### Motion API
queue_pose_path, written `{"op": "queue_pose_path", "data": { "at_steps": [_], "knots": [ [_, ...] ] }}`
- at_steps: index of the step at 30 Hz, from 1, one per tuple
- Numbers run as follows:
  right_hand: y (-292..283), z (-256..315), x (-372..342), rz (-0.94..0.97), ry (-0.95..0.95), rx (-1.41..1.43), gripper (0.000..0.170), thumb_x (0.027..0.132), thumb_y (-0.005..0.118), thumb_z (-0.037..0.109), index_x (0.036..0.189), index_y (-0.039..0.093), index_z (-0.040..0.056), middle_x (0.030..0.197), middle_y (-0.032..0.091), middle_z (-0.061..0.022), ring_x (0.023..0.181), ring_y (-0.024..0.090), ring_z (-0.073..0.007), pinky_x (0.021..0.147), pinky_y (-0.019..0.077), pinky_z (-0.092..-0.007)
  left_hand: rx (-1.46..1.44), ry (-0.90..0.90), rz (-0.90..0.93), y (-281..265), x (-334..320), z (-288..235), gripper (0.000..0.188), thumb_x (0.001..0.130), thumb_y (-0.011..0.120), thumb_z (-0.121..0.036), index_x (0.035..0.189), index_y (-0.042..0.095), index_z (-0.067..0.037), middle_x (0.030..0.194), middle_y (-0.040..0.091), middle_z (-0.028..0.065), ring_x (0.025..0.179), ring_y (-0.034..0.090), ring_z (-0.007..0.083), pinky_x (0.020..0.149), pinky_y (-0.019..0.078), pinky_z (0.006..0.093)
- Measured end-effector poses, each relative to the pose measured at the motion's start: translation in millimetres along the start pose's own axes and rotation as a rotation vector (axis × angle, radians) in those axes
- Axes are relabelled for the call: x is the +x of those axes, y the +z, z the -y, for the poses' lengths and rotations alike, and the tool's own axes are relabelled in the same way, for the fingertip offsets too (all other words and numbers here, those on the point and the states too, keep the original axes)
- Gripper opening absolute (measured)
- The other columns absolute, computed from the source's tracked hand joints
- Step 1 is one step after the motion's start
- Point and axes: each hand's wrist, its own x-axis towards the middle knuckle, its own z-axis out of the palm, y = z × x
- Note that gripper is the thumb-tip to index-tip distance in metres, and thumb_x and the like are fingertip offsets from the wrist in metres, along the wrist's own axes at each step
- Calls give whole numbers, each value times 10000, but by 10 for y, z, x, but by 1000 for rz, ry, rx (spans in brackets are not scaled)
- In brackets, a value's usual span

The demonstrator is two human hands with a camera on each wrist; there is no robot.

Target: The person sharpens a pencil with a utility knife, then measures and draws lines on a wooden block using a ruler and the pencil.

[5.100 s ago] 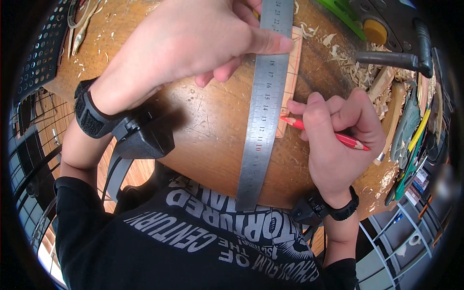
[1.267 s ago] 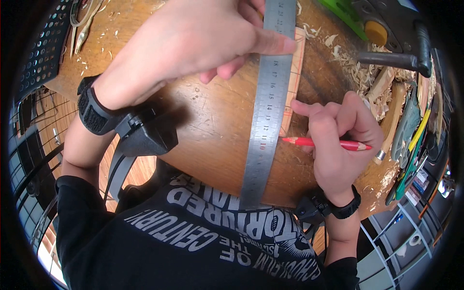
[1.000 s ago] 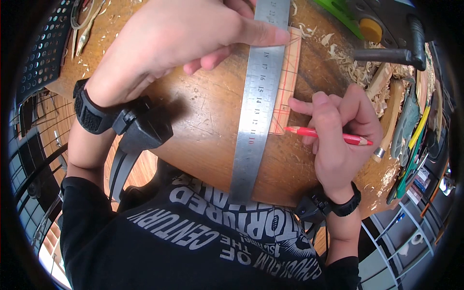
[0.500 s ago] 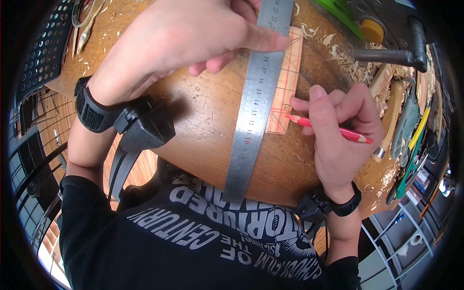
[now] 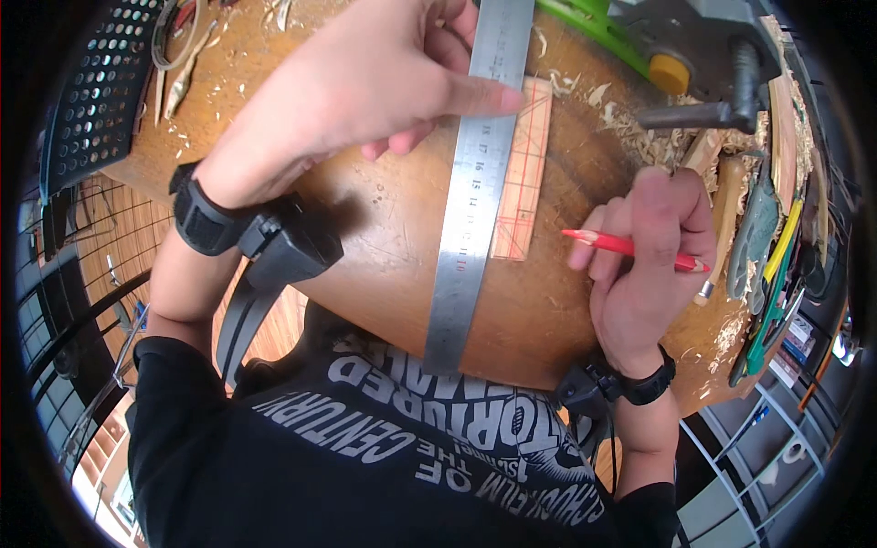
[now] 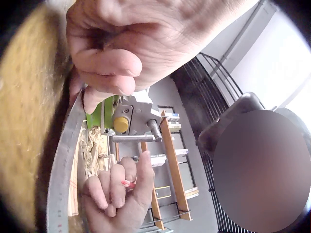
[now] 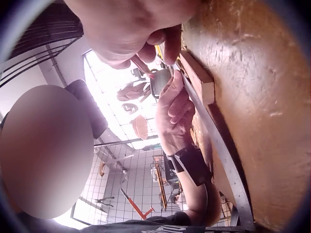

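My left hand (image 5: 379,91) holds a steel ruler (image 5: 470,210), its thumb lying across the top near the 20 mark and the fingers curled at the far side. Along the ruler's right edge shows a small wooden block (image 5: 525,183), marked with red and dark pencil lines; the ruler overlaps its left side. My right hand (image 5: 653,265) grips a red pencil (image 5: 594,239), whose tip points left, a little apart from the block. In the right wrist view the block (image 7: 199,80) stands thicker than the thin ruler (image 7: 218,138) beside it.
A grey metal clamp-like device (image 5: 703,55) with a yellow round part stands at the back right, near a green object (image 5: 594,23). Wood shavings (image 5: 658,146) and several hand tools (image 5: 767,247) lie along the right. A perforated metal sheet (image 5: 91,110) is at the left.
The right hand has drawn the pencil tip rightward from the block's near end. The ruler has slid left, baring more of the lined face, with the left hand still on it.
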Motion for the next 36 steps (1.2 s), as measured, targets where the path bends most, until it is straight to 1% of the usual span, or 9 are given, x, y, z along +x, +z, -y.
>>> {"op": "queue_pose_path", "data": {
  "at_steps": [1, 2, 3, 7, 12, 22, 27, 29, 36],
  "knots": [
    [-13, 30, 1, -48, 58, 28, 271, 958, 547, 120, 731, 398, 103, 526, 455, 1, 380, 402, -48, 406, 409, -220, 181, 140, -153, 62, 11, 79, 312, 826, 736, -101, 1023, 523, 15, 663, 619, 17, 334, 411, 14, 282, 261, 161],
    [-12, 58, 9, -96, 117, 57, 269, 970, 537, 149, 740, 404, 105, 520, 451, 2, 359, 380, -49, 358, 342, -213, 159, 129, -160, 63, -1, 72, 324, 822, 738, -102, 1035, 523, 14, 675, 620, 7, 343, 409, 7, 289, 256, 156],
    [12, 86, 26, -162, 148, 101, 340, 871, 683, 75, 698, 391, 101, 553, 490, 20, 411, 432, -23, 380, 317, -185, 195, 100, -164, 44, 7, 74, 331, 818, 744, -103, 1036, 525, 16, 671, 616, 4, 345, 408, 6, 292, 256, 158],
    [69, 140, 43, -133, 217, -9, 300, 861, 682, 46, 756, 405, 96, 593, 462, 48, 457, 424, -9, 424, 310, -168, 229, 59, -133, -14, -9, 33, 345, 806, 758, -108, 1033, 532, 20, 670, 615, -1, 354, 407, 5, 304, 256, 163],
    [-35, 63, 1, 18, 113, -152, 311, 848, 671, 13, 735, 392, 92, 629, 453, 59, 565, 391, 9, 514, 293, -169, 191, 64, -77, -30, -72, 10, 351, 804, 761, -121, 1039, 539, 16, 680, 625, 1, 365, 409, 2, 316, 254, 161],
    [26, 177, 9, 6, 230, -25, 281, 888, 636, 47, 730, 407, 88, 599, 498, 34, 505, 468, -13, 459, 352, -191, 198, 112, -440, -306, -458, 117, 301, 828, 741, -139, 1013, 566, 22, 646, 616, 5, 361, 371, -4, 315, 205, 165],
    [-30, 142, 1, 62, 167, 16, 292, 883, 646, 50, 724, 404, 90, 584, 503, 28, 472, 458, -18, 440, 346, -186, 160, 106, -516, -543, -520, 191, 322, 816, 759, -179, 978, 566, 22, 610, 582, -2, 375, 381, 1, 321, 221, 161],
    [-71, 148, -8, 128, 238, 87, 311, 876, 655, 47, 716, 393, 99, 571, 491, 34, 461, 442, -12, 427, 331, -180, 139, 135, -542, -618, -522, 260, 327, 802, 775, -202, 925, 566, 18, 579, 563, -10, 388, 403, 5, 326, 244, 155],
    [-90, 127, -12, 38, 234, 91, 325, 868, 660, 49, 717, 380, 114, 558, 453, 52, 451, 415, -2, 398, 296, -181, 59, 120, -563, -562, -560, 283, 308, 802, 769, -158, 925, 568, 41, 643, 605, 21, 424, 443, 22, 340, 273, 160]
  ]
}}
